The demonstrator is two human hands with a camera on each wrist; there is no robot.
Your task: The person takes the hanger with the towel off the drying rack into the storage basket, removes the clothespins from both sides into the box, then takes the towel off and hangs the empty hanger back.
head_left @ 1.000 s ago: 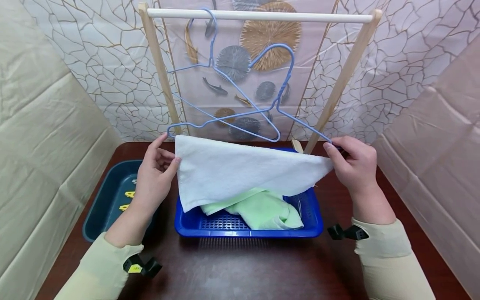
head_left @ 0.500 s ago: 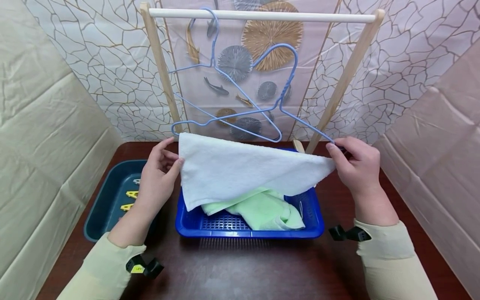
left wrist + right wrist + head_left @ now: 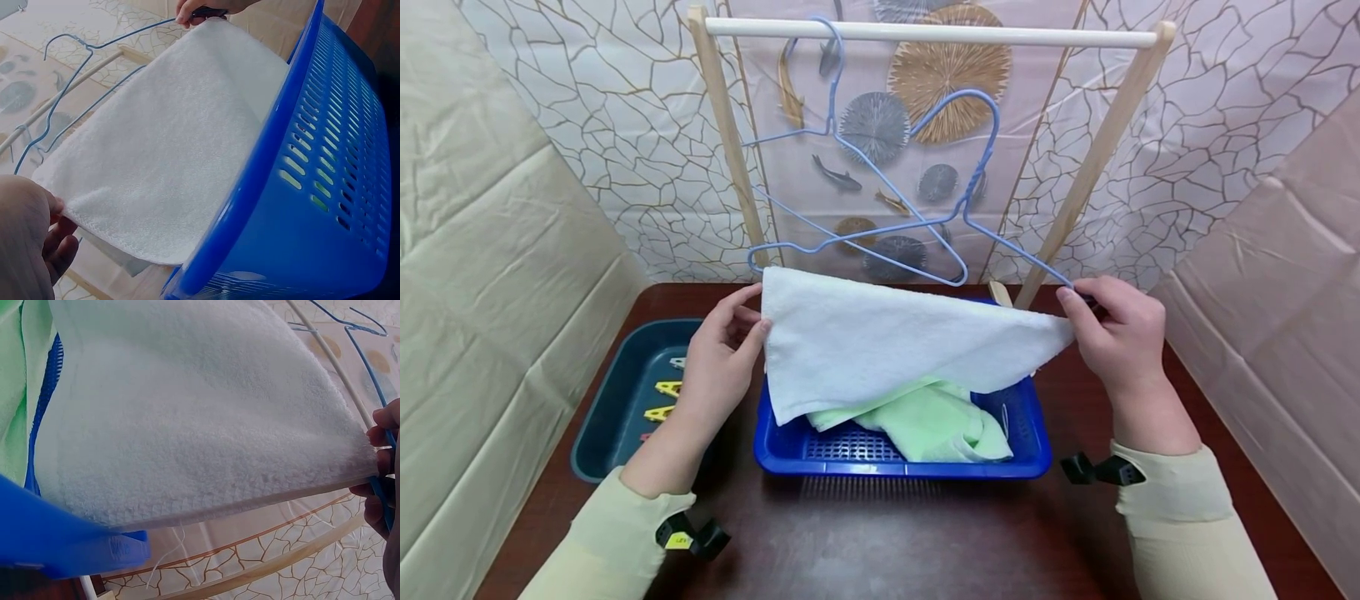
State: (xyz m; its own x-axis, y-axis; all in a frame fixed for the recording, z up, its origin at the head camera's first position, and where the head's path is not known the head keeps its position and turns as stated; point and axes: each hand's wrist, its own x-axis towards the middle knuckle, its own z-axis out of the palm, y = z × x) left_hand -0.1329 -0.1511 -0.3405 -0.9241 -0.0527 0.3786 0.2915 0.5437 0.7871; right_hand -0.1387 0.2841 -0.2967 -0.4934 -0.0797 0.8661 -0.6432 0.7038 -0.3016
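A white towel (image 3: 895,342) hangs folded over the lower bar of a blue wire hanger (image 3: 865,232), whose hook points up. With thumb and fingers my left hand (image 3: 721,346) pinches the towel's left edge, just below the hanger's left end, as the left wrist view also shows. At the other end my right hand (image 3: 1116,333) grips the hanger's right corner, close against the towel's right tip. Under the towel stands a blue plastic basket (image 3: 902,469) with a light green towel (image 3: 928,421) inside, partly covered by the white one.
Behind the basket rises a wooden rack with a white rail (image 3: 925,32), from which a second blue hanger (image 3: 880,181) hangs. A dark teal tray (image 3: 602,417) with several yellow and other clips (image 3: 659,413) lies left, partly hidden by my left forearm. Fabric walls enclose the table.
My left hand has slid slightly right, away from the hanger's left end and onto the towel's edge. The whole view has shifted a little; the towel and hanger otherwise look the same.
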